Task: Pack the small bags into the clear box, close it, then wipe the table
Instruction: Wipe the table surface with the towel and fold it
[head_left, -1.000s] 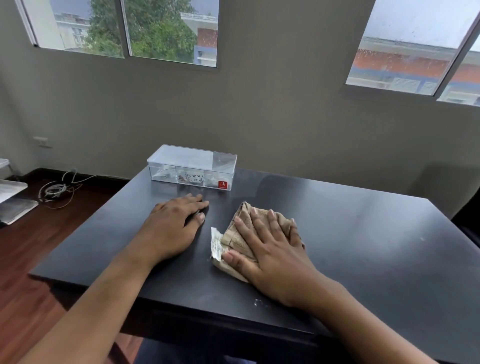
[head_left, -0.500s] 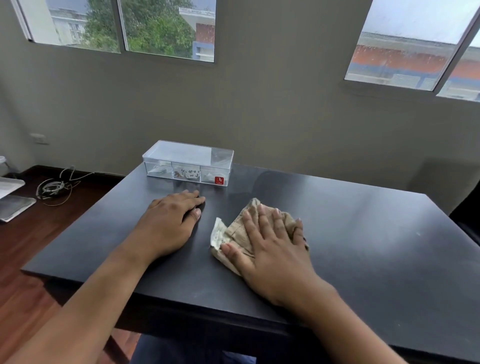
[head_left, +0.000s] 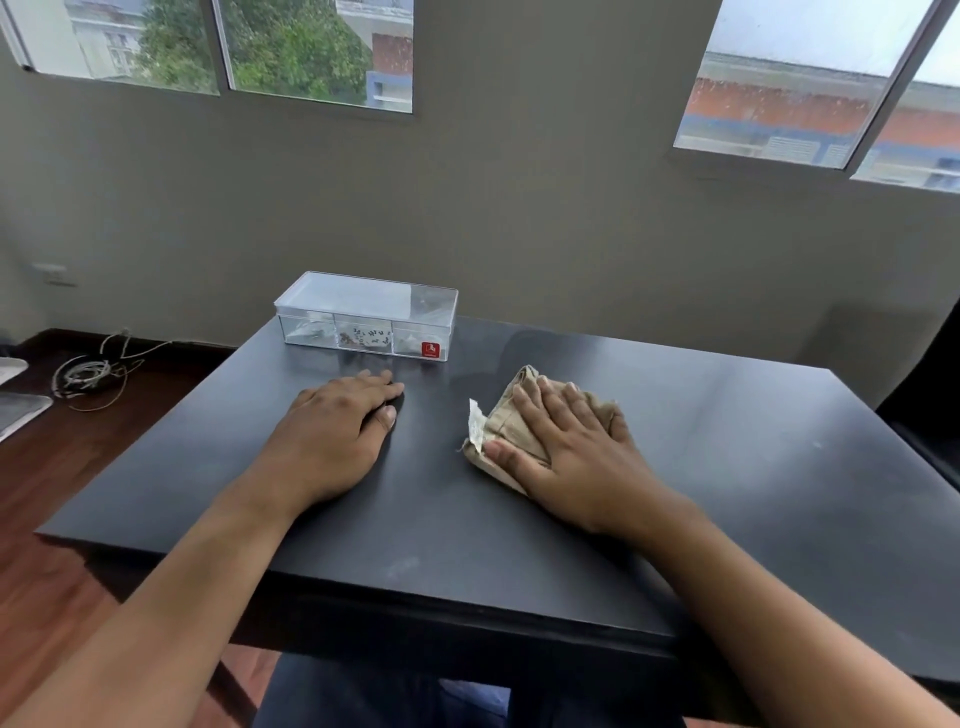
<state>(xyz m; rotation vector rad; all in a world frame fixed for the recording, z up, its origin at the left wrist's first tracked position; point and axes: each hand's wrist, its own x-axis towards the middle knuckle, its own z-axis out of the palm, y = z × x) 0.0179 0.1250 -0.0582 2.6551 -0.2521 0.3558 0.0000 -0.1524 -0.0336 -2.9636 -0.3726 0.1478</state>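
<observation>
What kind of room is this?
Probably a plain room in a home or office: a dark table against a bare wall, windows facing neighbouring buildings, and loose cables on a wooden floor.

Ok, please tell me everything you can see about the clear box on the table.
The clear box is a long, low rectangular case that looks like transparent plastic. Its flat lid is on, so it appears closed. Inside, dividers split it into three compartments holding small bags, one with dark speckles in the middle. A red sticker sits on the front wall at the right end. It stands flat near the far left edge of the dark table, beyond the left hand, which does not touch it.
</observation>
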